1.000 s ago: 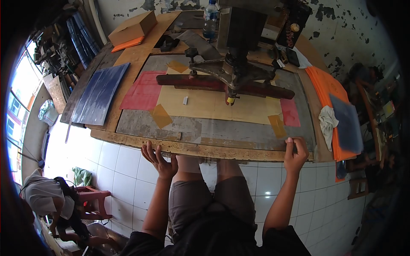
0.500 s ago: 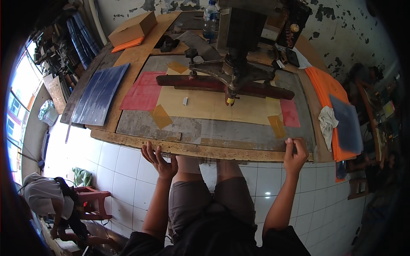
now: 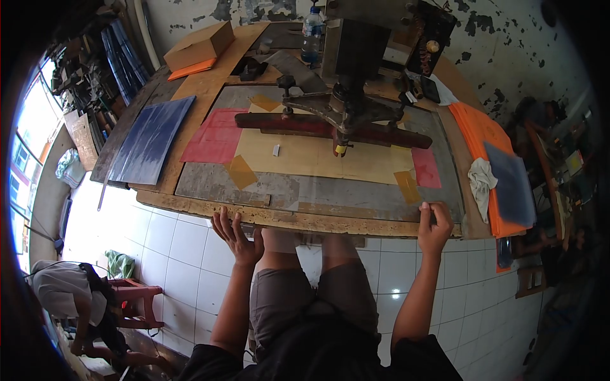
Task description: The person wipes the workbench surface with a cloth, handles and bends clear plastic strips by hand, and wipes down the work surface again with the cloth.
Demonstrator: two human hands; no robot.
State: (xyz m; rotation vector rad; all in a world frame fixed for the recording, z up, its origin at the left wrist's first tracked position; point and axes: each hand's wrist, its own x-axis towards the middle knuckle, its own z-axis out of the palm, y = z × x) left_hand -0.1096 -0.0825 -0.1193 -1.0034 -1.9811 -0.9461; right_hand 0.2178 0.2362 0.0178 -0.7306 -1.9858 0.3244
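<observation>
My left hand point(image 3: 238, 240) rests at the front wooden edge of the work table point(image 3: 286, 219), its fingers spread and fingertips touching the wood. At the same edge, farther right, my right hand point(image 3: 436, 227) lies with fingers bent and apart, holding no loose object. Before them a grey metal plate point(image 3: 305, 190) is set in the table. On it lie a long cream sheet point(image 3: 305, 154), pink sheets point(image 3: 213, 136) at both ends and amber tape pieces point(image 3: 241, 173). A dark press arm with a red-brown bar point(image 3: 286, 124) stands over the sheet. A small white piece point(image 3: 276, 150) sits on the cream sheet.
Clear-blue plastic sheets point(image 3: 151, 141) lie at the left, a cardboard box point(image 3: 200, 47) behind them. Orange sheets point(image 3: 480, 130), a white cloth point(image 3: 481, 181) and a phone point(image 3: 430, 89) are at the right. A water bottle point(image 3: 311, 35) stands behind. Another person point(image 3: 70, 292) bends at lower left.
The view has shifted slightly, so the table's right side sits a little farther left. Both hands stay at the front edge; nothing on the table has visibly moved.
</observation>
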